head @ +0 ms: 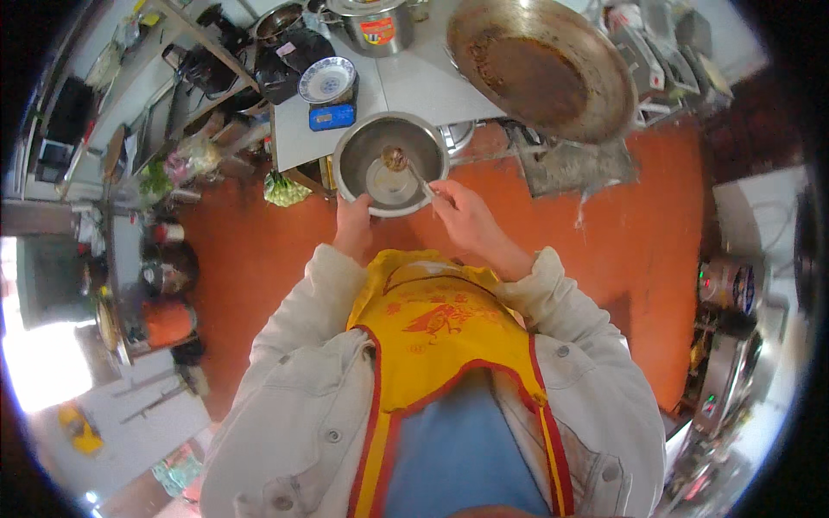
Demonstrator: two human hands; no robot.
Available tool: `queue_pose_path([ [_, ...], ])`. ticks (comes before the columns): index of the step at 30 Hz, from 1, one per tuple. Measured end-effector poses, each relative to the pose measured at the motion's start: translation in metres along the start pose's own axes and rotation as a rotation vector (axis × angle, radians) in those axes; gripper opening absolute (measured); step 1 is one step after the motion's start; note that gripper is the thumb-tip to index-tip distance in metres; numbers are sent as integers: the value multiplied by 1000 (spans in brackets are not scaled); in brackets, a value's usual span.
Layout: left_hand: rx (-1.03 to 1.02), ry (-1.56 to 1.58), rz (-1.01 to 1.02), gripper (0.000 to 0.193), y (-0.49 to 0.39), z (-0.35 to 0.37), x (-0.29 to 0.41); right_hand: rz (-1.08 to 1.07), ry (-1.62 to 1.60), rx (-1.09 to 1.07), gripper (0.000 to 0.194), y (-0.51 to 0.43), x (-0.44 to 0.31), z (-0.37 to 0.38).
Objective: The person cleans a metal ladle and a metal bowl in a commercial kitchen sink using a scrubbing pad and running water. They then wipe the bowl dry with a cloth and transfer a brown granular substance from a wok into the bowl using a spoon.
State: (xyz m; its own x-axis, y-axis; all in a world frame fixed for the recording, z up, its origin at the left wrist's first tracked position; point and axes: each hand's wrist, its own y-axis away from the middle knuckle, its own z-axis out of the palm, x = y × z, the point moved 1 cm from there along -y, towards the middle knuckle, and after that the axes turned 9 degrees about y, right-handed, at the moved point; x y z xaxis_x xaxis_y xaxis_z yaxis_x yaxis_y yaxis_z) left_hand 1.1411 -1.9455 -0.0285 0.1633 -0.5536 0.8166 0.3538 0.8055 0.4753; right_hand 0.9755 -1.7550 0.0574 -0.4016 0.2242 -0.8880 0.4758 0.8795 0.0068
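Observation:
My left hand (353, 223) grips the near left rim of a deep stainless steel bowl (421, 144), its thumb over the edge. In my right hand (467, 212) is the handle of a metal spoon (420, 176), which reaches in over the right rim. A brownish clump (394, 158) sits at the spoon's head inside the bowl; what it is made of is too blurred to tell. At the bottom of the bowl shows a pale round patch (388, 183).
Beyond the bowl stands a white counter (414, 84) with a blue digital scale (332, 118), a blue-and-white plate (328, 80) and a lidded steel pot (375, 29). A large wok (537, 78) fills the right side. Green vegetables (285, 191) hang by the counter's left corner.

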Motion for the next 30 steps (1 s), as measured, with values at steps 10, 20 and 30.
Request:
queue_pose_path([
  [10, -7, 77, -139, 58, -221, 103, -18, 444, -520, -107, 37, -212, 50, -13],
  [20, -24, 275, -476, 52, -223, 127, 21, 821, -795, -198, 20, -302, 62, -1],
  [30, -274, 130, -627, 35, -232, 138, 83, 856, -661, -426, 39, -331, 68, 27],
])
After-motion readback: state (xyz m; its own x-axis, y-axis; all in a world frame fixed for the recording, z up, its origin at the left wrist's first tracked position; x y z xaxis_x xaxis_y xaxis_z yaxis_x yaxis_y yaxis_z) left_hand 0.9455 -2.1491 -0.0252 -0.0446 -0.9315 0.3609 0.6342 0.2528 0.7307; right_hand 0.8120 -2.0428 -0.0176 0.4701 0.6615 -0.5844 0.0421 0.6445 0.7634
